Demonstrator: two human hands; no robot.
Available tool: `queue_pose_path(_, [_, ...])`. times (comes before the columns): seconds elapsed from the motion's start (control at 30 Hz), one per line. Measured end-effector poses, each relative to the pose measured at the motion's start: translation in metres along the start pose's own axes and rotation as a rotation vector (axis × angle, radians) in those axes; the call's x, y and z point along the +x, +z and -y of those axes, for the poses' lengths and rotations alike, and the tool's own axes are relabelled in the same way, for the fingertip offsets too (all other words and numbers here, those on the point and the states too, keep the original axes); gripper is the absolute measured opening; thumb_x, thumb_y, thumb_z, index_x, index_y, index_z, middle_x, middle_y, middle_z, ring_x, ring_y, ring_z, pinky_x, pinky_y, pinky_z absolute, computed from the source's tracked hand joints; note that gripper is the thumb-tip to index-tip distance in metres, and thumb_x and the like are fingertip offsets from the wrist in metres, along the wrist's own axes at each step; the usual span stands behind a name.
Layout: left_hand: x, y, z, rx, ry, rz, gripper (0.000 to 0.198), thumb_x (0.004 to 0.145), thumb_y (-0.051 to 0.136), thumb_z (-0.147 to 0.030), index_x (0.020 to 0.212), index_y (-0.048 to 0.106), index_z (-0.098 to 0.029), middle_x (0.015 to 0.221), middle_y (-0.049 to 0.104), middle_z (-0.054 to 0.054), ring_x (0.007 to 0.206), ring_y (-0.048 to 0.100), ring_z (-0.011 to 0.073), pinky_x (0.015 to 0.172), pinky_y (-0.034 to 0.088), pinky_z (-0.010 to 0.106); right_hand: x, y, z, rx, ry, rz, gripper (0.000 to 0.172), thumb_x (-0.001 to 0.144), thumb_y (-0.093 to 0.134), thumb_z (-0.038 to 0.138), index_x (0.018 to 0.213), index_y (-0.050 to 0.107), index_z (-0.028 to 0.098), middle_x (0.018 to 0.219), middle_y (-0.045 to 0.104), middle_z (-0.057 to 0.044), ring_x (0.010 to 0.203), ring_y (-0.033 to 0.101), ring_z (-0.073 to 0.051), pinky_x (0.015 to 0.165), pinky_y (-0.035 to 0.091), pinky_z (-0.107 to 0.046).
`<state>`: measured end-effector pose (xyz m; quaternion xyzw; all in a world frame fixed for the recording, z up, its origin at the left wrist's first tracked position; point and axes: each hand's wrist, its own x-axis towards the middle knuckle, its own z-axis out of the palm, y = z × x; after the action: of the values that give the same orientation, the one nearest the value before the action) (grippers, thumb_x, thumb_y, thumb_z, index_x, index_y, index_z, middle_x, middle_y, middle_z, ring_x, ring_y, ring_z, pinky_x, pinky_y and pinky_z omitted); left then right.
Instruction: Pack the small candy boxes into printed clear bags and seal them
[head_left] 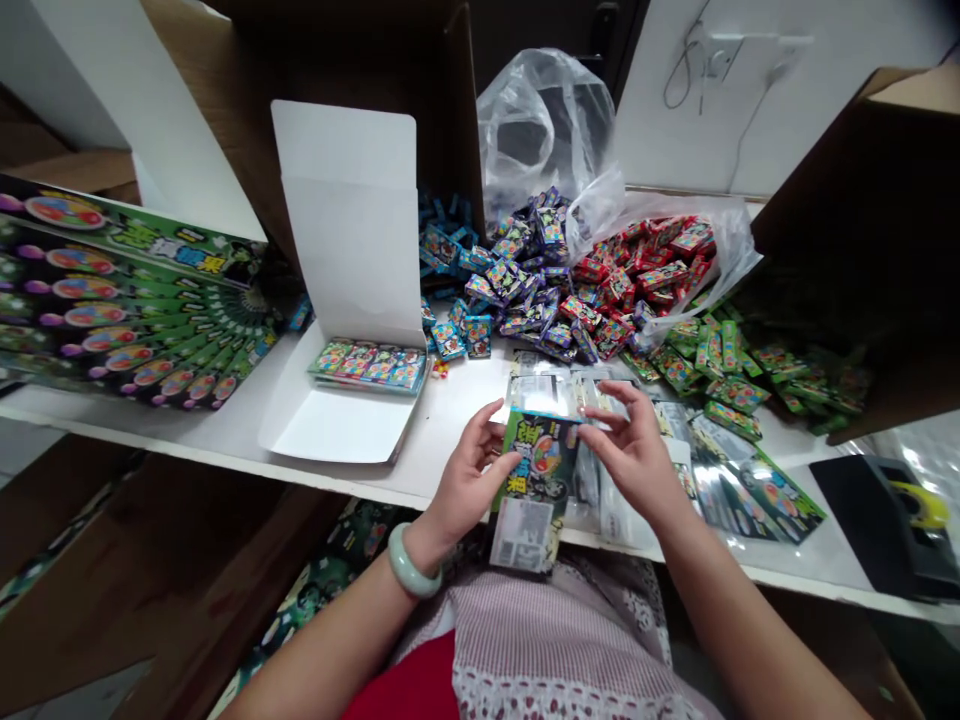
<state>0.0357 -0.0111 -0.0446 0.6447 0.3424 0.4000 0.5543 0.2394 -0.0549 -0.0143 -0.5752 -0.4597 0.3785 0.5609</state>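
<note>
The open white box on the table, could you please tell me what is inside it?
A row of small, colourful printed packets lies inside the white box, near its raised lid; bare white shows in front. Anything beneath the packets is covered.

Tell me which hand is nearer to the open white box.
Left. The left hand, holding the printed packet, is to the right of the open white box; the right hand is farther right, by the packet's upper edge.

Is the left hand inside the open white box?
No, the left hand holds the dark printed packet, well apart from the white box.
</note>
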Motion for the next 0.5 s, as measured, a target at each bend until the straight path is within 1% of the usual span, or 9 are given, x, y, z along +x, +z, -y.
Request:
queue_pose_path(0.07, [-0.008,-0.001,0.008,-0.001,-0.03,0.014,0.057,0.089,0.056,-0.029,0.14,0.032,-0.026,0.109,0.058,0.007,0.098,0.06,0.0187,0.086,0.054,0.036,-0.012,0.005,-0.014,0.025,0.049,-0.017,0.047,0.074,0.072,0.036,0.111,0.045,0.028,0.111,0.058,-0.006,0.088,0.065,-0.018,0.077,0.056,-0.035])
queue_pose_path(0.13, [-0.013,-0.004,0.013,-0.012,-0.047,0.075,0.057,0.09,0.055,-0.029,0.142,0.032,-0.027,0.115,0.058,0.008,0.102,0.06,0.0199,0.088,0.054,0.037,-0.023,0.012,-0.024,0.042,0.087,-0.042,0.038,0.076,0.07,0.037,0.106,0.049,0.027,0.097,0.061,-0.004,0.082,0.065,-0.018,0.076,0.056,-0.035])
queue_pose_path(0.2, [-0.016,-0.007,0.014,-0.025,-0.054,0.128,0.058,0.089,0.055,-0.029,0.142,0.031,-0.027,0.121,0.058,0.008,0.105,0.06,0.021,0.089,0.054,0.038,-0.032,0.018,-0.029,0.02,0.084,-0.087,0.031,0.08,0.067,0.037,0.106,0.054,0.025,0.094,0.063,-0.004,0.084,0.064,-0.018,0.077,0.055,-0.034])
queue_pose_path(0.27, [-0.014,-0.009,0.013,-0.028,-0.046,0.139,0.054,0.089,0.057,-0.029,0.139,0.036,-0.027,0.121,0.058,0.008,0.102,0.061,0.0201,0.086,0.055,0.036,-0.035,0.021,-0.03,-0.019,0.074,-0.093,0.026,0.082,0.064,0.036,0.105,0.058,0.024,0.092,0.065,-0.004,0.079,0.063,-0.017,0.073,0.055,-0.032])
queue_pose_path(0.33, [-0.01,-0.008,0.008,-0.013,-0.013,0.079,0.038,0.088,0.059,-0.029,0.125,0.05,-0.025,0.113,0.061,0.006,0.096,0.062,0.0177,0.082,0.055,0.032,-0.033,0.02,-0.028,-0.051,0.07,-0.024,0.02,0.085,0.061,0.036,0.1,0.061,0.023,0.084,0.064,-0.003,0.07,0.061,-0.015,0.065,0.052,-0.03])
queue_pose_path(0.4, [-0.003,-0.005,0.001,-0.002,0.042,-0.033,0.015,0.089,0.058,-0.029,0.101,0.06,-0.02,0.103,0.064,0.005,0.093,0.062,0.0166,0.082,0.053,0.029,-0.026,0.016,-0.023,-0.073,0.031,0.046,0.015,0.086,0.06,0.037,0.089,0.063,0.022,0.085,0.063,-0.004,0.074,0.061,-0.016,0.062,0.05,-0.028])
queue_pose_path(0.43, [0.001,-0.003,-0.003,-0.011,0.061,-0.081,0.011,0.089,0.058,-0.029,0.089,0.061,-0.018,0.099,0.065,0.006,0.093,0.062,0.0167,0.083,0.052,0.029,-0.022,0.013,-0.021,-0.069,0.016,0.071,0.015,0.085,0.061,0.037,0.084,0.062,0.022,0.088,0.063,-0.005,0.078,0.061,-0.016,0.062,0.05,-0.027])
queue_pose_path(0.47, [0.005,-0.001,-0.007,-0.036,0.069,-0.118,0.013,0.088,0.059,-0.028,0.082,0.06,-0.017,0.096,0.066,0.006,0.093,0.062,0.0169,0.084,0.052,0.029,-0.018,0.01,-0.018,-0.046,0.015,0.088,0.015,0.083,0.063,0.036,0.081,0.062,0.021,0.091,0.063,-0.005,0.081,0.061,-0.017,0.062,0.05,-0.027])
queue_pose_path(0.5, [0.008,0.001,-0.01,-0.079,0.062,-0.139,0.012,0.088,0.06,-0.027,0.082,0.06,-0.017,0.094,0.067,0.006,0.093,0.063,0.017,0.084,0.052,0.03,-0.014,0.008,-0.015,-0.007,0.032,0.103,0.014,0.081,0.065,0.035,0.083,0.061,0.022,0.093,0.063,-0.005,0.082,0.061,-0.017,0.061,0.05,-0.026])
